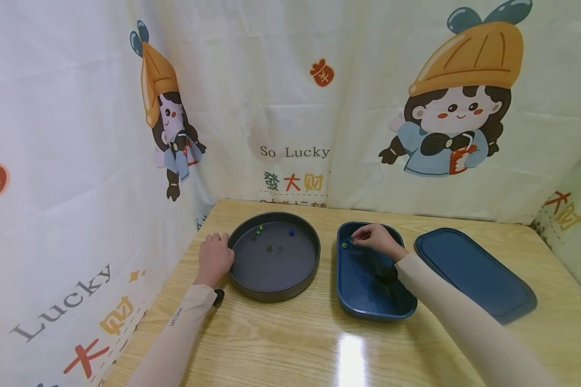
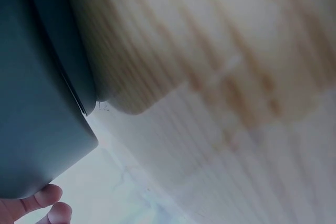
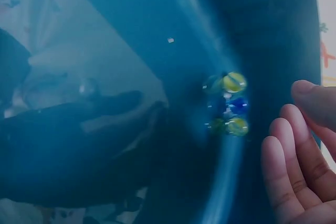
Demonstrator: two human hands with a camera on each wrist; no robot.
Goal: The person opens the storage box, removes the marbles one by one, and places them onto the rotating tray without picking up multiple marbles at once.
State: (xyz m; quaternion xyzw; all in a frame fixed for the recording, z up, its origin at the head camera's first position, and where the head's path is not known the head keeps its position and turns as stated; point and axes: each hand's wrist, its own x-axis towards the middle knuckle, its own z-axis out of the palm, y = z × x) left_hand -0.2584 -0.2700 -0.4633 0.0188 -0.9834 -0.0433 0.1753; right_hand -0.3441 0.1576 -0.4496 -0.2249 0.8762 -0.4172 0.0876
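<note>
My left hand (image 1: 215,258) grips the left rim of a round dark grey pan (image 1: 276,292); its fingertips (image 2: 48,195) show at the pan's edge in the left wrist view. Several glass marbles lie in the pan, among them a blue marble (image 1: 291,233) and a clear marble (image 1: 280,249). Over the far left corner of a deep blue rectangular tray (image 1: 363,290), my right hand (image 1: 377,239) reaches down with thumb and fingers slightly apart. Right beside those fingers, a blue marble (image 3: 237,106) sits between two yellow marbles (image 3: 234,82) along the tray's wall.
A flat blue lid (image 1: 474,271) lies on the wooden table (image 1: 290,344) to the right of the tray. Behind the table hangs a printed curtain (image 1: 358,134), which also runs along the left side. The pan and tray stand apart, with bare wood between them.
</note>
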